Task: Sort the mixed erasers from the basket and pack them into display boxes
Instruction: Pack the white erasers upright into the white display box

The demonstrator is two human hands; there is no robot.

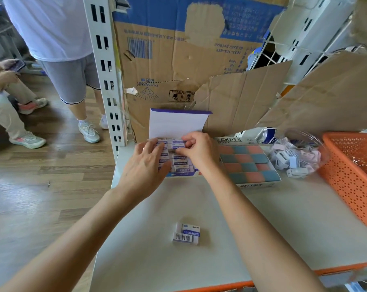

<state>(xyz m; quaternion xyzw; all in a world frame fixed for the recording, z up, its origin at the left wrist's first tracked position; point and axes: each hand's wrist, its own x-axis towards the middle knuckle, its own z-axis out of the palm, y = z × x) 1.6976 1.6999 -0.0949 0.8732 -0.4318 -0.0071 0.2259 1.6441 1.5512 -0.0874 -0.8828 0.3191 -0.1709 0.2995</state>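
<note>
The display box point(179, 174) of white erasers point(181, 163) stands open at the far edge of the table point(252, 228), its white lid point(175, 124) with a purple rim raised upright behind it. The erasers, sleeved in white and purple with "ERASER" printed on them, lie packed in rows inside.

Both hands are over this box. The left hand point(144, 165) lies flat on the box's left side, fingers spread and pressing on the rows, gripping nothing. The right hand point(197, 149) is at the back rows, thumb and fingers pinched on one white eraser point(179, 146) that sits among the others.

Touching the box on its right is a second display box point(249, 164), open and filled with pink and blue-grey erasers laid in a checker pattern. Further right of that lies a clear plastic tub point(298, 157) with small pale wrapped pieces in it, and beyond it, at the table's right edge, an orange perforated basket point(355, 178).

Well in front of the box, toward the person, two loose white erasers point(186, 233) lie touching on the bare table, one showing its barcode.

Behind the box stand torn cardboard sheets point(178, 60) against a white shelf post point(106, 70). Left of the post, on the wooden floor point(41, 186), one person point(60, 49) stands.
</note>
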